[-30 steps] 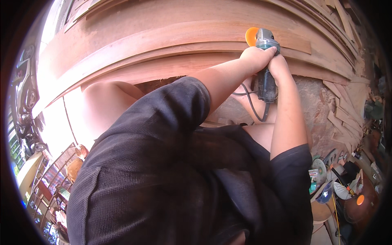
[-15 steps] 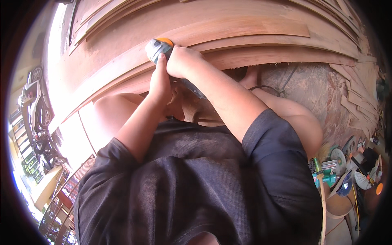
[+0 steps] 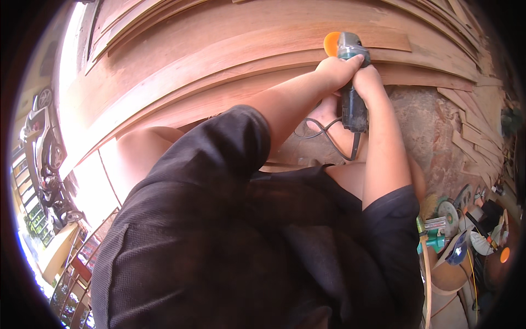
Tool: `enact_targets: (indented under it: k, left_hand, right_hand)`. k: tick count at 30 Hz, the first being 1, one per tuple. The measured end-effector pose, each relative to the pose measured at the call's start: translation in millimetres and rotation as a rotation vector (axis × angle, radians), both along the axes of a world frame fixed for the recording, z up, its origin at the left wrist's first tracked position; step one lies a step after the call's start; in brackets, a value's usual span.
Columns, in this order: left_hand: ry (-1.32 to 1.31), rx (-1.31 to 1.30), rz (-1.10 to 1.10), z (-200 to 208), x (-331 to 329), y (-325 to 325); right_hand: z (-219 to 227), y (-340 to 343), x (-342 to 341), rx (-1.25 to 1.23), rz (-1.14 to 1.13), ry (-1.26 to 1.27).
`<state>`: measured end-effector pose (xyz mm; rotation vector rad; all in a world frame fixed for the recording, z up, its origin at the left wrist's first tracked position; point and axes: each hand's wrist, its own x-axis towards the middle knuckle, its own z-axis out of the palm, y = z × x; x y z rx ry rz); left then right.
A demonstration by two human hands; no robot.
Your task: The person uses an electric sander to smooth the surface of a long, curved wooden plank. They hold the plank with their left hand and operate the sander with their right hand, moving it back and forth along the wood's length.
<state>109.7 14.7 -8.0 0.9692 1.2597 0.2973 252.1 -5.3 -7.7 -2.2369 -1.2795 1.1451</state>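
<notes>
An angle grinder (image 3: 355,107) with a dark body, a grey head and an orange disc (image 3: 331,44) is held in both my hands. My left hand (image 3: 338,71) is closed round it just behind the head, the thumb lying across the casing. On the other side my right hand (image 3: 367,82) wraps the body. The disc is over a long reddish-brown wooden board (image 3: 285,57); whether it touches the wood I cannot tell. From the rear end of the grinder a black cord (image 3: 355,145) loops down beside my foot.
Long boards lie stacked across the far side. Thin wood offcuts (image 3: 476,137) cover the floor at right. Below them are a tool pile with a round disc (image 3: 448,213), a green tool (image 3: 433,241) and a bucket (image 3: 452,277). Motorbikes (image 3: 46,148) stand at far left.
Both hands have carried the grinder to the right along the boards. It has turned, so its orange disc now faces left and its body and cord show.
</notes>
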Motion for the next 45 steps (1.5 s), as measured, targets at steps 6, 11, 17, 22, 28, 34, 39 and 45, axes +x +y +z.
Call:
enact_targets:
  k: [6,11,17,22,28,34,39,45]
  left_hand:
    - [-0.068,-0.056,0.055,12.1,-32.0,-0.3]
    - [-0.05,0.005,0.475,11.2,-112.6,-53.4]
    - [-0.022,0.001,0.714,-10.4,-121.0,-70.6]
    - [-0.041,-0.019,0.453,9.8,-44.5,-47.6]
    - [-0.042,0.065,-0.011,-4.6,62.8,9.4]
    - [-0.037,-0.033,-0.118,7.8,70.4,44.1]
    - [-0.109,-0.014,0.27,-11.8,-19.5,11.7]
    - [-0.102,-0.01,0.665,2.3,-72.8,-27.3]
  right_hand:
    - [-22.8,7.8,-25.7,0.007,-0.057,0.117]
    - [25.1,7.7,-128.9,-0.218,0.346,0.033]
    - [55.2,4.3,-145.6,-0.191,0.543,-0.075]
    - [26.5,12.7,-60.5,-0.139,0.387,-0.008]
    - [-15.1,18.3,69.1,-0.032,0.022,-0.026]
    - [-35.7,36.5,84.3,0.005,-0.19,0.119]
    - [32.9,43.9,-33.6,-0.085,0.196,0.003]
    - [58.6,46.5,-102.6,-0.255,0.521,-0.119]
